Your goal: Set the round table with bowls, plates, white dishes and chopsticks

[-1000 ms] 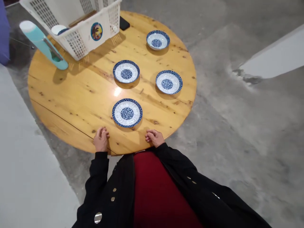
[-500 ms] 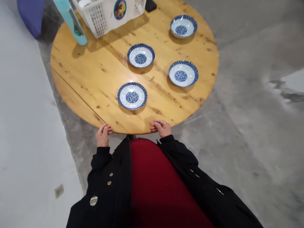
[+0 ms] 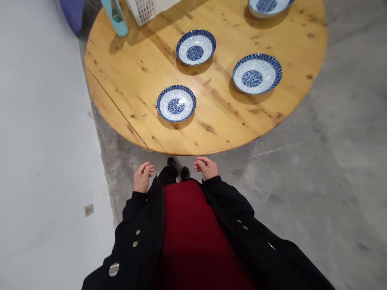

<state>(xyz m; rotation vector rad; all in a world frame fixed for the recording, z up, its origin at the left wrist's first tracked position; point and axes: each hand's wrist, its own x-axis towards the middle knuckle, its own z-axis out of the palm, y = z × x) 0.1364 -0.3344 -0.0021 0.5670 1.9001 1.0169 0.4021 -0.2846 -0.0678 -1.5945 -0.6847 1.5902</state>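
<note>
The right hand (image 3: 206,167) and left hand (image 3: 143,177) hang apart, empty, fingers loosely bent; whether thumb and fingertips meet cannot be told. Just ahead of both spreads a round, yellow-brown wooden table (image 3: 130,88). Ahead and rightward of the right hand sits a wide, blue-rimmed, white ceramic dish (image 3: 256,74). Nearest both hands is a smaller-looking, round white ceramic plate with a blue patterned rim and centre (image 3: 175,106): forward-left of the right hand, forward-right of the left. The right hand seems slightly nearer; being round, the plate offers no long axis.
</note>
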